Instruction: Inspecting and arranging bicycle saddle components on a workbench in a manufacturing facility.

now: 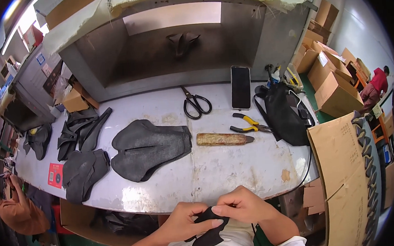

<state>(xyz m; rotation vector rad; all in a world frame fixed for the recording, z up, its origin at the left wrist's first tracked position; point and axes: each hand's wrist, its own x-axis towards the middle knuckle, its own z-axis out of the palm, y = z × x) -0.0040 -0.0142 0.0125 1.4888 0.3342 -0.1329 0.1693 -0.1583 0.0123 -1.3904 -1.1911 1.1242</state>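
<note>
Close to my body, below the table's front edge, both hands grip one limp black sheet piece (208,239). My left hand (185,222) pinches it from the left, its thumb pressed along the middle. My right hand (245,205) is closed on its upper edge, thumb on top. Fingers hide much of the piece, and its exact kind cannot be made out. On the white table (165,193) ahead lies a stack of black saddle-shaped covers (151,149). Left of it are more folded black covers (84,172). Several stand farther back (81,131).
Behind sits a grey metal booth (147,64) with a black cover (183,42) inside. Black-handled scissors (196,105), a phone (240,88), yellow-handled pliers (251,124), a worn tool handle (221,138) and a black bag (285,117) lie rightward. Cardboard (339,168) flanks the right; people (18,208) appear beyond.
</note>
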